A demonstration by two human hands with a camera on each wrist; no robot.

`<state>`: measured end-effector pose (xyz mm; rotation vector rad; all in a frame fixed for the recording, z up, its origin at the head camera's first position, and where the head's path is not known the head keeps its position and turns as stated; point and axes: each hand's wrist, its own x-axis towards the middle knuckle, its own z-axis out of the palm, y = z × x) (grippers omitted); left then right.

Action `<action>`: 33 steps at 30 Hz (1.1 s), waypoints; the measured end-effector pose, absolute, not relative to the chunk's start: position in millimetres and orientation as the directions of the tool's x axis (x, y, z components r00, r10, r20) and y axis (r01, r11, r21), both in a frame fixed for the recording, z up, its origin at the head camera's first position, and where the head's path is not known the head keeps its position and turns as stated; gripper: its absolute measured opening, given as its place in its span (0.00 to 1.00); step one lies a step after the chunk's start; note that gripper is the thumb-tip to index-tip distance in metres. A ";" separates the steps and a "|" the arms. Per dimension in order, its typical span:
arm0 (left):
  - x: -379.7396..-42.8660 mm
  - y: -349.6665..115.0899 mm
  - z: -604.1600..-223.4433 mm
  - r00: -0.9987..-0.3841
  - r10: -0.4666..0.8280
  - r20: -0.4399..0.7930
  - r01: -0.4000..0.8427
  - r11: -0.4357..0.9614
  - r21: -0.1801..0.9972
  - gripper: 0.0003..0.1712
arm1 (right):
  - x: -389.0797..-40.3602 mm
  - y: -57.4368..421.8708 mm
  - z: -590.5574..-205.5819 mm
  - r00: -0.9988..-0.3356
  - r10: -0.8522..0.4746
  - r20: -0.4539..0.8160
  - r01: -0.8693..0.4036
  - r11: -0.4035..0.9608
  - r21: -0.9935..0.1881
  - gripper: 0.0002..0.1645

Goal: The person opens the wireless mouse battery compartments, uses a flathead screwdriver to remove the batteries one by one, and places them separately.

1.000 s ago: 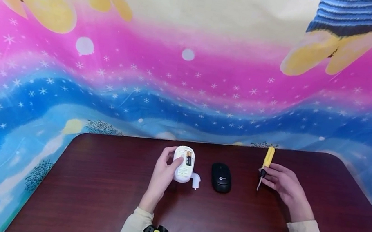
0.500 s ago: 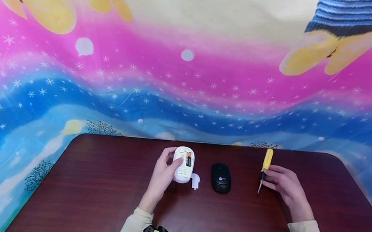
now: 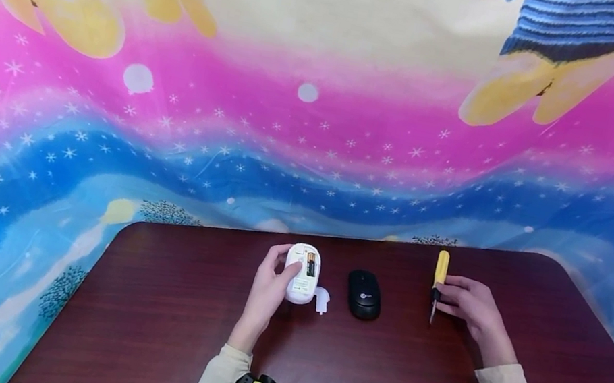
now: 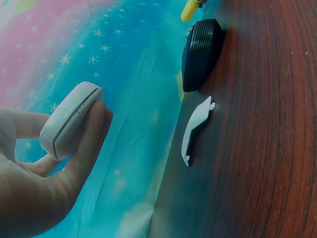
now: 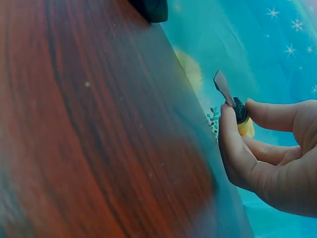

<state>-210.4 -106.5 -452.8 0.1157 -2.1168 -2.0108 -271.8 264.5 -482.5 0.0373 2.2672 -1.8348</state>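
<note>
Mouse (image 3: 300,290), white, lower middle of the head view: underside toward me, battery (image 3: 311,265) uncovered, held between thumb and fingers of the left hand (image 3: 270,281). To its right in the frame, white cover (image 3: 321,300) and black mouse (image 3: 365,295) lie on the table (image 3: 170,304). Lower right: the right hand (image 3: 474,311) pinches a screwdriver (image 3: 441,268), blade (image 5: 225,88) down. I judge that tipping could spill a loosely seated battery; a weak fingertip pinch could let the blade slip.
</note>
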 end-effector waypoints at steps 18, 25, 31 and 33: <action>-209.0 -107.3 -451.9 -0.961 -0.252 0.115 0.110 0.033 0.993 0.21 | -271.4 259.5 -484.1 -0.982 -0.060 -0.180 0.140 0.407 -0.903 0.31; -209.3 -106.9 -451.7 -0.957 -0.261 0.124 0.121 0.027 0.992 0.21 | -269.8 257.1 -483.1 -0.987 -0.067 -0.149 0.101 0.467 -0.878 0.28; -210.3 -107.0 -453.1 -0.953 -0.279 0.121 0.121 0.018 0.993 0.20 | -270.8 255.2 -484.3 -0.987 -0.052 -0.154 0.109 0.490 -0.865 0.25; -210.6 -106.8 -453.5 -0.953 -0.279 0.118 0.118 0.018 0.993 0.20 | -270.5 254.7 -483.8 -0.987 -0.046 -0.155 0.112 0.492 -0.863 0.24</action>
